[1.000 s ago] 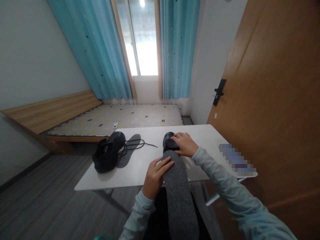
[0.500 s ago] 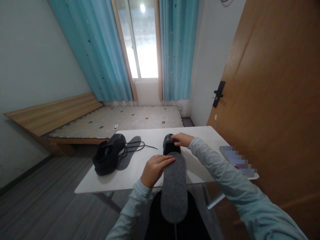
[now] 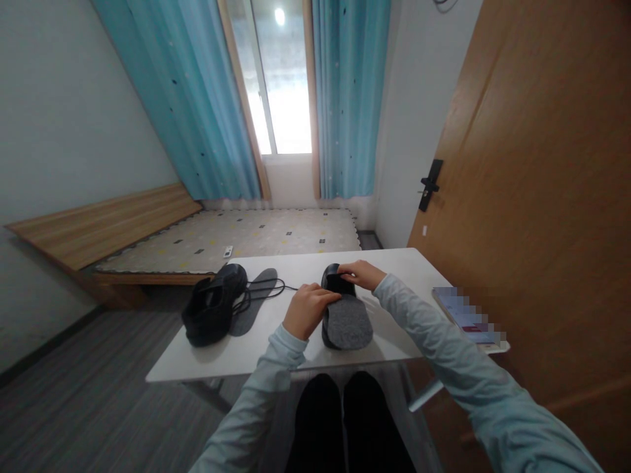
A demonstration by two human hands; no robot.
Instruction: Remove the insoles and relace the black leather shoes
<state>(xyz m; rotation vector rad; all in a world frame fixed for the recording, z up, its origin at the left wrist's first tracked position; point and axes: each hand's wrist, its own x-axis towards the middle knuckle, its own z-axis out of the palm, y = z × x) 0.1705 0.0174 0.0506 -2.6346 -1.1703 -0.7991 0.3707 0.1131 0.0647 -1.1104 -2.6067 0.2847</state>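
Note:
A black shoe (image 3: 331,276) stands on the white table in front of me, toe toward the window. A grey felt insole (image 3: 349,323) runs into its opening, with the rounded heel end still sticking out toward me. My left hand (image 3: 309,309) grips the insole's left edge, fingers on top. At the shoe's upper, my right hand (image 3: 361,274) pinches the black tongue or collar; which part it is I cannot tell. To the left sits another black shoe (image 3: 214,305) with loose laces, and a second grey insole (image 3: 257,302) lies beside it.
The white table (image 3: 290,351) has a flat, blurred-out item (image 3: 463,315) at its right edge. Beyond stands a low bed (image 3: 276,230) with a small white remote (image 3: 227,251) on it. A wooden door (image 3: 532,197) is on the right. My knees are under the table's near edge.
My left hand has moved forward and pushed the insole into the shoe, so much less of it sticks out. My right hand stays at the shoe's upper.

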